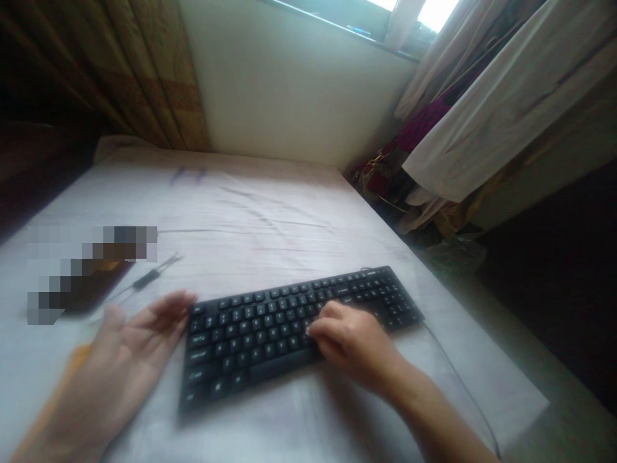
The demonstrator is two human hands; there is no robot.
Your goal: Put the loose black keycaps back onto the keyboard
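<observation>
A black computer keyboard point(274, 370) lies at a slant on the white sheet, its right end farther off. My left hand point(130, 354) is open at the keyboard's left end, palm turned inward and fingers stretched out. Its fingertips are at the upper left corner; whether they touch it I cannot tell. Over the middle keys rests my right hand point(349, 337), fingers curled and pressed together; anything within them is hidden. From the keyboard's right end a cable point(463, 379) runs down toward the front edge.
A white sheet point(260, 199) covers the broad flat surface. A dark object partly pixelated point(110, 283) lies at left, with a thin cord and small dark piece point(147, 278) nearby. Something orange point(80, 355) shows behind my left hand. Cloths point(482, 128) hang at right.
</observation>
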